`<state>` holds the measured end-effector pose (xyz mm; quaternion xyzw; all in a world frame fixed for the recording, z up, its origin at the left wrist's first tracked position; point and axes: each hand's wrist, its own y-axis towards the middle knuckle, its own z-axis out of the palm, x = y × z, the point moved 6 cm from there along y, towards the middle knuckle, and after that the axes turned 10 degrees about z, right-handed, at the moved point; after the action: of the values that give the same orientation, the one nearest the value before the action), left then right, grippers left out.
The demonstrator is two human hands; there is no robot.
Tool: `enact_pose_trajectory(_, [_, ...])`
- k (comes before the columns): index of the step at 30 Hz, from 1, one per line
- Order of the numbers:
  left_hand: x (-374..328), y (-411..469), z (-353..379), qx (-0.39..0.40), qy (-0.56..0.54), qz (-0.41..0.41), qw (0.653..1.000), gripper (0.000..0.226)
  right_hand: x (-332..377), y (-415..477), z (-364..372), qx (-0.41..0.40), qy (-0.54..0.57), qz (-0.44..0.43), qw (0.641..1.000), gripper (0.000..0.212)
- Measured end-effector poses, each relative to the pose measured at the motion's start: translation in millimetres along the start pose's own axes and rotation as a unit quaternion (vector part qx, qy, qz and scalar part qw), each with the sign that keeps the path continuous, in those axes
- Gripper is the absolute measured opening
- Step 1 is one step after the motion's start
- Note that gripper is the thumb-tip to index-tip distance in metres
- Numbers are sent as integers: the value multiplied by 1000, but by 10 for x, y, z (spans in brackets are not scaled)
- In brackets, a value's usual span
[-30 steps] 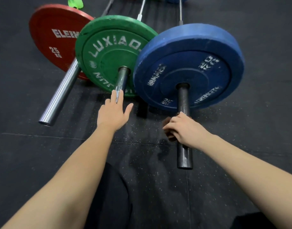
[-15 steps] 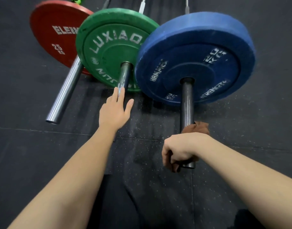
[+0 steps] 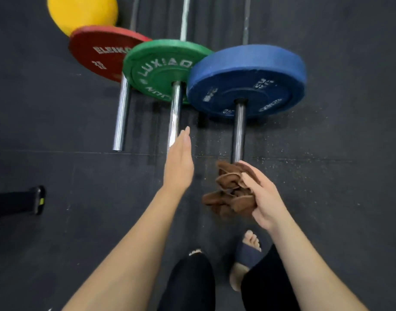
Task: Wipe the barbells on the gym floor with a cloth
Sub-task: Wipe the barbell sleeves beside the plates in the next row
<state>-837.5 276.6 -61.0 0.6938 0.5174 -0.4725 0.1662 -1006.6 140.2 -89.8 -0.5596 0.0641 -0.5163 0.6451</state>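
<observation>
Three barbells lie side by side on the black floor. The right one carries a blue plate (image 3: 248, 81) and its dark sleeve (image 3: 238, 131) points toward me. The middle one has a green plate (image 3: 161, 68) and a shiny sleeve (image 3: 175, 113). The left one has a red plate (image 3: 98, 55) and a chrome sleeve (image 3: 121, 115). My right hand (image 3: 263, 198) holds a bunched brown cloth (image 3: 230, 191) just off the end of the blue-plate sleeve. My left hand (image 3: 179, 162) is flat with straight fingers, hovering over the tip of the green-plate sleeve.
A yellow plate (image 3: 80, 12) stands behind the red one. A black object with a yellow mark (image 3: 35, 199) lies at the left edge. My feet, the right one in a blue sandal (image 3: 246, 254), and black-clad legs are below the hands. The floor (image 3: 338, 187) is dark rubber.
My right hand has slid the cloth off the end of the blue-plate sleeve and lifted it clear. The view has pulled back and up. My left hand has drawn back from the green-plate sleeve.
</observation>
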Motion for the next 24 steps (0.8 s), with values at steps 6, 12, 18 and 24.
enact_pose_trajectory(6, [-2291, -892, -434, 50, -116, -88, 988, 61, 1621, -2226, 196, -58, 84, -31, 994, 32])
enact_pose_trajectory(12, [-4462, -798, -435, 93, -185, -5, 978, 55, 3236, -3447, 26, -119, 34, -123, 985, 24])
enact_pose_trajectory(18, [-6053, -156, -85, 69, -176, 61, 980, 64, 4955, -3850, -432, -93, 39, -185, 978, 21])
enact_pose_trajectory(24, [-7041, 412, 165, 4, -240, 86, 967, 68, 6586, -3873, -820, -68, -29, -230, 970, 22])
